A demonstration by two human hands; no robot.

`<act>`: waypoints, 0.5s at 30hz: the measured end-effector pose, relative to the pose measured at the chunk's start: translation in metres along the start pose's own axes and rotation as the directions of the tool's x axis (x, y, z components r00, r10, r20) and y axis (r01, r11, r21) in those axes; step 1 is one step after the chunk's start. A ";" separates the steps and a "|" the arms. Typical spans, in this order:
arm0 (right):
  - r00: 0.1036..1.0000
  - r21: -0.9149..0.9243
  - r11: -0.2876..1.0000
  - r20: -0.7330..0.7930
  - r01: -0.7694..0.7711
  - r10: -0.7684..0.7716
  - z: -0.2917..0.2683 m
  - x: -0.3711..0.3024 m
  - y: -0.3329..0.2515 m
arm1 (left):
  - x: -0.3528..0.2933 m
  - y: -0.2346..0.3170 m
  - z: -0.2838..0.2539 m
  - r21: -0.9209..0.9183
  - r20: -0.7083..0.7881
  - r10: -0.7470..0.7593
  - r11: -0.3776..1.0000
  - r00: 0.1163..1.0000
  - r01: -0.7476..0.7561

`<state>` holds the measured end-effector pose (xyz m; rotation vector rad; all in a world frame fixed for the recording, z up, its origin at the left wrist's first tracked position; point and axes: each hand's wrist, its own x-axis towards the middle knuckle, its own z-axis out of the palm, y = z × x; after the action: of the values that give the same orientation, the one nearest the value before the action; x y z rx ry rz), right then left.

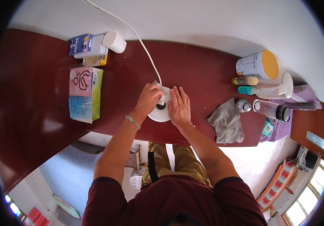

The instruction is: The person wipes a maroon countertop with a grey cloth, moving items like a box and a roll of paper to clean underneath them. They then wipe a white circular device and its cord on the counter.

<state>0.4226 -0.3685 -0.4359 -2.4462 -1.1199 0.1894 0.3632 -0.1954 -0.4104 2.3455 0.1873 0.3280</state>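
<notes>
A round white power base with a black ring connector [161, 116] lies on the dark red table, and a white cord runs from its far side up along the wall. My left hand [149, 97] is closed on a crumpled white tissue [161, 98], pressed to the base just beyond the connector. Stretched out and flat, my right hand [179, 108] rests on the right part of the base. Its fingers point away from me, and nothing shows in them. My hands cover much of the base's sides.
Left on the table [192, 86] lies a tissue pack [84, 94], with boxes [81, 44] and a white roll [114, 41] behind. To the right are a grey cloth [226, 122], a silver round object [243, 106], a clear bottle [269, 109], a large can [252, 65] and small bottles [245, 81].
</notes>
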 end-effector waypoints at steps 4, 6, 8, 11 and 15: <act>0.998 0.010 1.000 -0.057 0.009 -0.008 0.005 0.000 0.003 | 0.023 0.006 0.018 0.012 0.132 0.039 0.999 0.990 -0.041; 0.995 0.054 0.999 -0.104 -0.005 0.011 0.006 -0.002 0.005 | 0.024 0.014 0.018 -0.009 0.065 0.021 1.000 0.998 -0.021; 0.993 0.107 0.994 -0.121 0.011 0.003 0.006 -0.004 0.011 | 0.026 0.025 0.012 -0.094 0.142 -0.209 0.970 0.968 0.224; 0.981 0.377 0.926 -0.167 -0.030 0.100 -0.015 0.003 0.008 | 0.026 0.035 0.005 -0.105 0.149 -0.366 0.918 0.919 0.382; 0.971 0.344 0.908 -0.076 0.238 -0.225 -0.038 0.036 0.001 | 0.015 0.024 0.005 -0.202 0.081 -0.261 0.941 0.962 0.272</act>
<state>0.4580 -0.3551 -0.4001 -1.9787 -1.2320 0.2487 0.3797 -0.2124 -0.3947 2.0829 0.4201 0.1435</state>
